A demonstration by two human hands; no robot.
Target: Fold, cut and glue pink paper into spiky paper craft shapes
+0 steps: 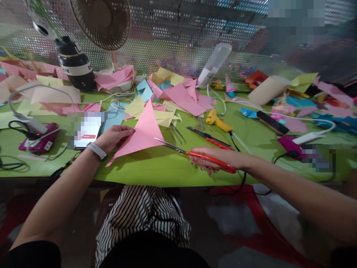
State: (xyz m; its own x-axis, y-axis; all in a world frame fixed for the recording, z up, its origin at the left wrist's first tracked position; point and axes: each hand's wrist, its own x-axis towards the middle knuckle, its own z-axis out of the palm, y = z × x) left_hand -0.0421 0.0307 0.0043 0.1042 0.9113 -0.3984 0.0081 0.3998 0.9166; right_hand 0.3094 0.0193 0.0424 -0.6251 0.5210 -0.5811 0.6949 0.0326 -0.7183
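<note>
My left hand [118, 137] is closed on the left edge of a pink sheet of paper [145, 130], pinching it between thumb and fingers. The sheet comes to a point at the top and has a narrow tail at its lower left. In my right hand [205, 160] are red-handled scissors [216, 161], with my fingers wrapped round the handles. Their blade tips lie at the right edge of the pink sheet. Just beyond the scissors lie a craft knife [199, 133], a yellow glue gun [219, 121] and metal tweezers [177, 134].
Coloured paper scraps [186, 98] heap along the back of the green table [139, 171]. A lit phone [87, 130] lies left, by a purple power strip [41, 139]; another power strip [290, 145] sits right. A fan [103, 22], a dark bottle [75, 65] and trailing cords stand behind.
</note>
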